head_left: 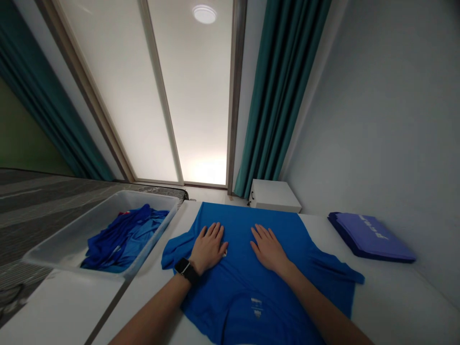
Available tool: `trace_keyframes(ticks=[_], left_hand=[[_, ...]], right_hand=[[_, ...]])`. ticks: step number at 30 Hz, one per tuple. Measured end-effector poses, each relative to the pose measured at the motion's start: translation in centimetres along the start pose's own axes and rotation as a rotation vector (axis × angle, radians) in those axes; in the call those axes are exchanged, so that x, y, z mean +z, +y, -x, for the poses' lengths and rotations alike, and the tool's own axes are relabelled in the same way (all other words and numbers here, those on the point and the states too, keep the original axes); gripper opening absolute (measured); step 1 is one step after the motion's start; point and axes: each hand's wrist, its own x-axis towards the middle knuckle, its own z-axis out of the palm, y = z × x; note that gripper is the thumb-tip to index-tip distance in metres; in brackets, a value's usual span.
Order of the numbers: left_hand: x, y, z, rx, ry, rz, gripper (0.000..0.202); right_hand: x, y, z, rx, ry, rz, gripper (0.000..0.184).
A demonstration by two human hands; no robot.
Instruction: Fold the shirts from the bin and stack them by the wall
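Observation:
A blue T-shirt (239,273) lies spread on the white table, its collar towards me and its hem at the far edge. Inside the neck a small pale print shows. My left hand (209,247) rests flat on the shirt's left half, fingers stretched out, with a dark watch (187,270) on the wrist. On the right half lies my right hand (268,247), palm down, fingers a little spread. Neither hand grips the cloth. Some wrinkles run across the shirt between the hands and the collar.
At the left stands a translucent plastic bin (143,258) holding crumpled blue clothes (124,237). Folded purple and navy clothes (373,235) lie on the table (398,292) at the right, near the wall. Beyond the table's far edge is a white cabinet (275,194).

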Motion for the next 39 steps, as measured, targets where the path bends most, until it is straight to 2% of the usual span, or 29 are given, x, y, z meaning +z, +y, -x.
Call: trace_keyframes(ticks=[3,7,11,16,20,24,27,33,39], left_hand=[[-1.0,-2.0,1.7,0.004,0.05,0.012,0.049],[-1.9,-5.8,4.6,-0.075,0.127,0.089,0.044],[-1.5,-8.5,7.0,-0.132,0.232,0.286,0.037],[-0.5,-9.8,7.8,-0.231,0.323,0.41,0.035],[-0.3,-10.2,7.7,-0.332,0.367,0.362,0.031],[-0.6,-9.9,7.6,-0.385,0.344,0.394,0.022],[-1.2,-9.5,7.6,-0.38,0.339,0.54,0.018],[-2.0,-9.1,7.4,-0.435,0.449,0.787,0.018],[-2.5,-9.2,7.4,-0.48,0.427,1.078,0.028]], right_hand=[[0.5,-2.1,-0.2,-0.115,0.006,-0.033,0.057],[0.8,-6.1,-1.2,-0.345,0.033,-0.093,0.05],[0.5,-10.6,-2.7,-0.603,0.087,-0.14,0.04],[0.8,-14.3,-3.8,-0.746,0.144,-0.185,0.032],[2.1,-14.9,-3.8,-0.719,0.175,-0.242,0.032],[2.7,-14.7,-3.6,-0.694,0.174,-0.288,0.033],[2.5,-14.6,-3.5,-0.686,0.152,-0.307,0.033],[2.5,-14.5,-3.7,-0.665,0.139,-0.378,0.033],[2.3,-14.5,-4.0,-0.657,0.116,-0.492,0.029]])
